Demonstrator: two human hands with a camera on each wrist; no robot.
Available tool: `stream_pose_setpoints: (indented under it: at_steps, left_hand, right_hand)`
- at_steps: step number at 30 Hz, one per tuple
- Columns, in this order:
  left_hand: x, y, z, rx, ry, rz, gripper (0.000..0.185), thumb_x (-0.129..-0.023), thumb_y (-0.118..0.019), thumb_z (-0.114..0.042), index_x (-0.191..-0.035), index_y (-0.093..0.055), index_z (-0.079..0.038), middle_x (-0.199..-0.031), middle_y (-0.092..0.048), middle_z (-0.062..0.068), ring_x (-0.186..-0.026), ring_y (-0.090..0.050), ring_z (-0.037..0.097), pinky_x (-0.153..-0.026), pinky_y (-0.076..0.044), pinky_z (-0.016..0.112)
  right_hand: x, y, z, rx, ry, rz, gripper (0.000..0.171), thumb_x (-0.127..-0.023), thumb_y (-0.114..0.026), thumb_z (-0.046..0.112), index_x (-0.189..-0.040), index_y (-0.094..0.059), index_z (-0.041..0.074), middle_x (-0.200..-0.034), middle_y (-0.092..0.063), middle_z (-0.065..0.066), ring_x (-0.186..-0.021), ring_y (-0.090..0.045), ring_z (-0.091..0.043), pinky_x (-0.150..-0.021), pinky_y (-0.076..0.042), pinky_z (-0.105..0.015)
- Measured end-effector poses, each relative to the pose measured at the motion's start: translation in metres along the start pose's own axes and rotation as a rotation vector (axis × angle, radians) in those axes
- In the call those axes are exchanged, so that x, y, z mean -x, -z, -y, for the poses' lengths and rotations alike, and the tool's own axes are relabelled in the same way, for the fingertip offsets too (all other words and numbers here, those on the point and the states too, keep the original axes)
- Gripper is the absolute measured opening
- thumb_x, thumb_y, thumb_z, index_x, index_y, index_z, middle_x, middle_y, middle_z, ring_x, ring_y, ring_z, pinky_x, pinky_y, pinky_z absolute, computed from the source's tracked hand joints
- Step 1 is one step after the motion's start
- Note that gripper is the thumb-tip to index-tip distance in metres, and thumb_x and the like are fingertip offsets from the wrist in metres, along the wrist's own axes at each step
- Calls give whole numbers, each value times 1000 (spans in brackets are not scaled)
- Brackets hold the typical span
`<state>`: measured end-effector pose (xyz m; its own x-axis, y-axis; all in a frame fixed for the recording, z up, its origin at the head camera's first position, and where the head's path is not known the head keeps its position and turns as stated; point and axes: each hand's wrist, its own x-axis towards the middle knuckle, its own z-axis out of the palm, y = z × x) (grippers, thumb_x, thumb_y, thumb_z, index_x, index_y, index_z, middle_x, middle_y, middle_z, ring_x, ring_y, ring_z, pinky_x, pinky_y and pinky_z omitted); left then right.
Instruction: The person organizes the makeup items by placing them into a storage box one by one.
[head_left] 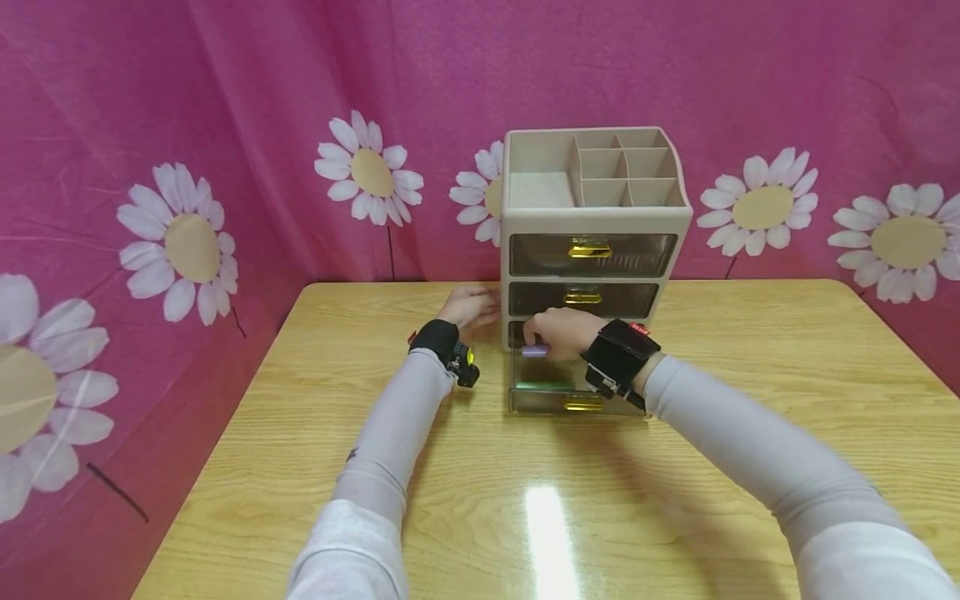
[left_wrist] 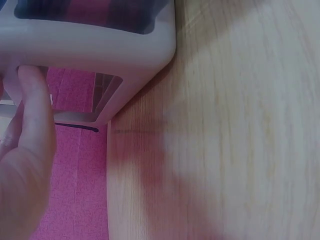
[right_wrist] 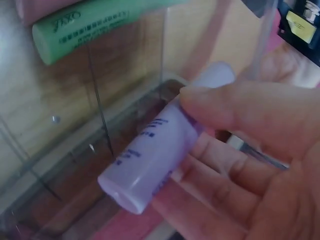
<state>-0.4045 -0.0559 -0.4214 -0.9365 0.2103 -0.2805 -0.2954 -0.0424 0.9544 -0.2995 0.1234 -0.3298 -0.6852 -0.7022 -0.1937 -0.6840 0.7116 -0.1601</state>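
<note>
Centre of the head view, nearest first: the clear bottom drawer (head_left: 570,398) is pulled out toward the viewer over the wooden table (head_left: 525,500), w/ a green tube (head_left: 546,386) lying inside. Just above it the right hand (head_left: 564,332) pinches a lilac tube (head_left: 536,352) betw. thumb and curled fingers; in the wrist view the tube (right_wrist: 155,155) sits at centre frame over the drawer's clear wall, the green tube (right_wrist: 95,25) at upper left. Judged light, stiff-walled plastic, smooth and prob. slippery, not fragile; best taken mid-barrel, across its width, as held. Farther back, centre-left, the left hand (head_left: 471,307) steadies the beige organizer (head_left: 596,233) at its lower side, thumb (left_wrist: 35,110) straight against the casing (left_wrist: 100,45).
</note>
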Motion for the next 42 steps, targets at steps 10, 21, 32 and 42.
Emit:
stream_pose_setpoints:
  at_steps: [10,21,32,42]
  left_hand:
    - [-30,10,16,0,-15,8,38,-91,-53,-2,-128,-49,3,-118,-58,17,-103,-59,24,-83,-52,30]
    - [-71,19,45,59,-49,-5,33,-90,-56,-4,-123,-54,3,-110,-61,19,-97,-61,27,-84,-52,34]
    - [-90,24,57,91,-31,6,37,-88,-58,-3,-124,-52,1,-109,-62,15,-95,-63,24,-80,-54,33]
    - [-79,22,48,57,-51,11,30,-88,-59,-5,-117,-58,0,-104,-65,14,-91,-64,22,-77,-54,32]
  right_hand:
    - [-34,-24,-25,31,32,51,26,-64,-63,-7,-88,-64,5,-81,-60,-5,-66,-47,-18,-57,-43,-27]
    - [-40,-22,-24,-47,39,209,26,-66,-60,-8,-90,-60,3,-58,-40,5,-54,-38,-8,-49,-32,-17]
    - [-82,-73,-75,-43,108,238,30,-58,-68,0,-85,-61,11,-68,-56,2,-60,-48,-12,-52,-45,-26]
    - [-104,-96,-103,-72,121,252,33,-55,-77,5,-83,-62,15,-75,-58,3,-66,-50,-14,-54,-46,-28]
